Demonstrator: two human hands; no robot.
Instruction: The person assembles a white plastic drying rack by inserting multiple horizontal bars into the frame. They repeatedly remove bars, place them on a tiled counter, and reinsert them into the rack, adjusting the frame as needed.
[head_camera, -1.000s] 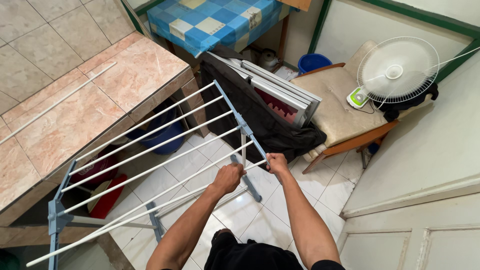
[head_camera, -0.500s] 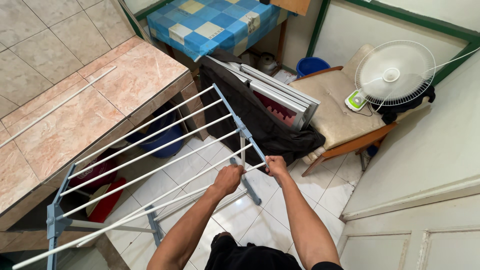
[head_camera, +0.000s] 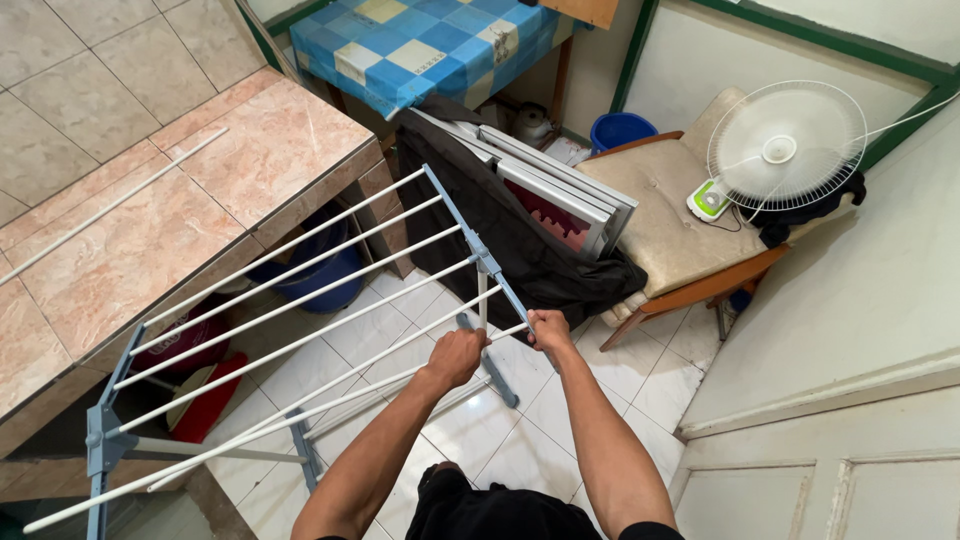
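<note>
drying rack (head_camera: 300, 300), both hands' grip at near rail

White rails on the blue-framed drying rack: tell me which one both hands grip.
The nearest white rail, at the rack's front edge: left hand and right hand close around its end; the others are untouched.

Left hand (head_camera: 457, 357) and right hand (head_camera: 550, 328) gripping drying rack (head_camera: 300, 315) (white rails), tiled floor (head_camera: 640, 385)

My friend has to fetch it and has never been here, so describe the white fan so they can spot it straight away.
Look to the wooden armchair with the beige cushion against the white wall. The fan stands on its seat: round white wire grille, small green-and-white base, the only white round thing there.
</note>
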